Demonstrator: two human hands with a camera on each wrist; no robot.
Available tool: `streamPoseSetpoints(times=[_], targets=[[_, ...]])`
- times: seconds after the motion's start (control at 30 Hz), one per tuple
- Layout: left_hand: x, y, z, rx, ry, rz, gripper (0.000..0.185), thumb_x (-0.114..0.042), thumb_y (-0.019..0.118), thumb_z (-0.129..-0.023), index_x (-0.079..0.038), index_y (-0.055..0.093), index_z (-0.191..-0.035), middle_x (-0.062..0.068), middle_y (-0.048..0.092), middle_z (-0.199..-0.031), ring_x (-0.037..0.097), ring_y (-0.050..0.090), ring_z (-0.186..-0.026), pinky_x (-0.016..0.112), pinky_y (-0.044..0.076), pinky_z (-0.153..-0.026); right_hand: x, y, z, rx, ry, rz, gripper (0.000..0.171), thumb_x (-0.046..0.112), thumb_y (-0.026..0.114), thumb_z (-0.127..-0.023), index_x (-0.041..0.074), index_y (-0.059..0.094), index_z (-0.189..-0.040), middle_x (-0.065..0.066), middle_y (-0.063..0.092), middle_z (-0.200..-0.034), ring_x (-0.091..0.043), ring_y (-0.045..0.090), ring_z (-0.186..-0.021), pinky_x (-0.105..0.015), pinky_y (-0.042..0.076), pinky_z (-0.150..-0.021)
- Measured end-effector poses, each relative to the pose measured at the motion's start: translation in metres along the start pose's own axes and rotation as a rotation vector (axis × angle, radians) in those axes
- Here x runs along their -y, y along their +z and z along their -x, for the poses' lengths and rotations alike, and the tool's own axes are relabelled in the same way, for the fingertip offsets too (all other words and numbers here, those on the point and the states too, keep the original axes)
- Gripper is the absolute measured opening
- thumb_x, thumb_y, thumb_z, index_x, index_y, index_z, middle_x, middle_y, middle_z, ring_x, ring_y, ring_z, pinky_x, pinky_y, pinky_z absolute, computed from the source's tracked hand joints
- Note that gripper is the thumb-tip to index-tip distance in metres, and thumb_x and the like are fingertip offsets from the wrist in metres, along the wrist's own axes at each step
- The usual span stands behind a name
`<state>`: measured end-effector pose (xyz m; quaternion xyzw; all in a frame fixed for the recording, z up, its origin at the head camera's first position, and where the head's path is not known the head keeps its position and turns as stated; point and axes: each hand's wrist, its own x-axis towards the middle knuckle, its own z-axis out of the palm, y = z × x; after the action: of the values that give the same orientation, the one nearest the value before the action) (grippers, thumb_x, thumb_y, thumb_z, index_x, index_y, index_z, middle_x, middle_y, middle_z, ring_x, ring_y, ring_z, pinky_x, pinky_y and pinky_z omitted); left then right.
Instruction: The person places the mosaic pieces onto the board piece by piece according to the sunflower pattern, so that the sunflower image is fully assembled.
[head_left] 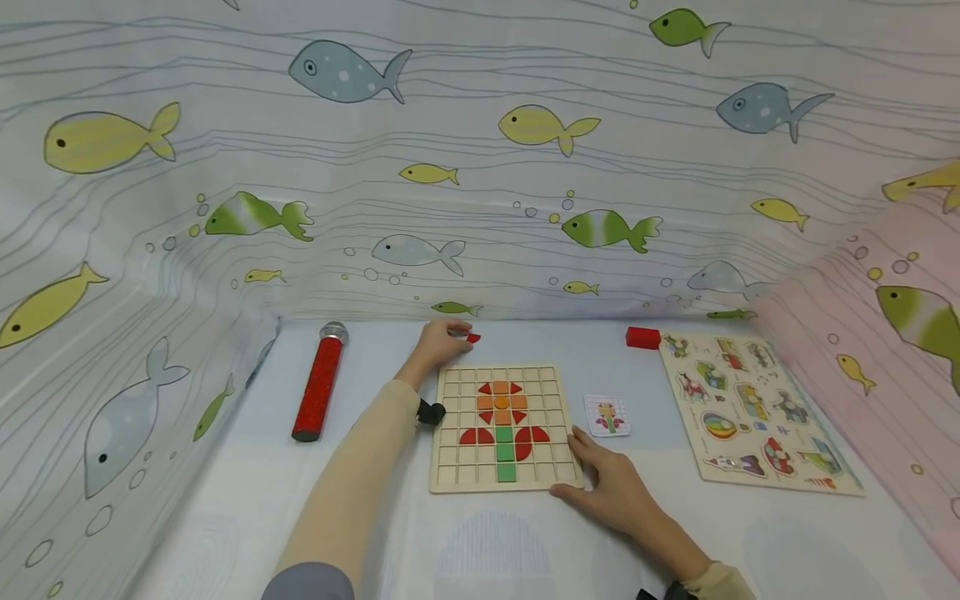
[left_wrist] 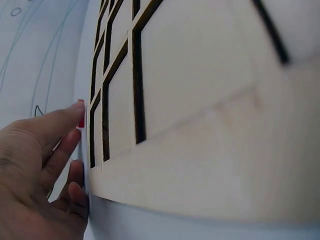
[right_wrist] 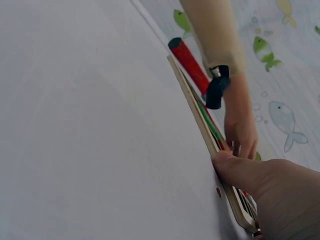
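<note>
Beyond the top edge of a wooden grid board (head_left: 467,473), my left hand (head_left: 441,342) pinches a small red piece (head_left: 473,337) between thumb and fingertips. The left wrist view has the red piece (left_wrist: 81,114) at the thumb tip, its exact shape hidden. My right hand (head_left: 617,493) grips the board's lower right corner, thumb at the near edge and fingers along the right side. Orange squares (head_left: 518,402), red triangles, green squares (head_left: 506,452) and red quarter-rounds (head_left: 531,435) form a flower in the grid. The right leaf has more red pieces than the left.
Right of the board lies a small card (head_left: 608,416) printed with a similar flower. Farther right are a red block (head_left: 642,337) and a picture puzzle board (head_left: 720,454). A red microphone (head_left: 318,387) lies at the left. Fish-patterned cloth (head_left: 480,250) rises behind.
</note>
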<state>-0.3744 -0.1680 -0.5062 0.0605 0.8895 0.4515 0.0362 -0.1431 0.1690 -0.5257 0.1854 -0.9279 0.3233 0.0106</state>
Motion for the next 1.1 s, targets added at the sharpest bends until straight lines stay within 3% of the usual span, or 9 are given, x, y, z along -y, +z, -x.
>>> streamPoseSetpoints(times=[0.57, 0.8, 0.97, 1.1], targets=[[-0.006, 0.002, -0.003, 0.023, 0.070, -0.081, 0.039, -0.002, 0.074, -0.097, -0.004, 0.071, -0.135, 0.015, 0.071, -0.136, 0.035, 0.064, -0.126, 0.046, 0.051, -0.110, 0.000, -0.001, -0.001, 0.003, 0.001, 0.004, 0.093, 0.057, 0.086, -0.084, 0.000, 0.057, -0.151, -0.012, 0.051, -0.161, -0.035, 0.053, -0.144, -0.052, 0.052, -0.110], [-0.001, -0.009, -0.001, 0.073, 0.134, -0.150, 0.047, 0.006, 0.067, -0.095, -0.004, 0.068, -0.141, 0.016, 0.073, -0.132, 0.035, 0.064, -0.126, 0.046, 0.052, -0.109, 0.000, 0.000, 0.000, -0.004, -0.001, 0.004, 0.092, 0.056, 0.087, -0.083, 0.000, 0.057, -0.150, -0.012, 0.050, -0.161, -0.035, 0.052, -0.145, -0.052, 0.051, -0.111], [0.004, -0.014, 0.001, 0.021, 0.096, -0.168, 0.048, 0.010, 0.062, -0.096, -0.001, 0.066, -0.142, 0.018, 0.073, -0.131, 0.037, 0.064, -0.125, 0.048, 0.052, -0.108, 0.002, -0.001, 0.001, -0.023, -0.019, 0.014, 0.091, 0.055, 0.086, -0.084, -0.002, 0.058, -0.149, -0.015, 0.052, -0.160, -0.038, 0.054, -0.143, -0.054, 0.052, -0.109], [0.001, -0.013, 0.002, 0.010, 0.059, -0.197, 0.033, -0.007, 0.069, -0.101, 0.001, 0.070, -0.133, 0.018, 0.072, -0.130, 0.033, 0.065, -0.123, 0.045, 0.053, -0.107, 0.004, -0.001, 0.001, -0.027, -0.024, 0.020, 0.090, 0.056, 0.086, -0.085, -0.002, 0.059, -0.148, -0.015, 0.053, -0.159, -0.038, 0.055, -0.142, -0.055, 0.052, -0.108]])
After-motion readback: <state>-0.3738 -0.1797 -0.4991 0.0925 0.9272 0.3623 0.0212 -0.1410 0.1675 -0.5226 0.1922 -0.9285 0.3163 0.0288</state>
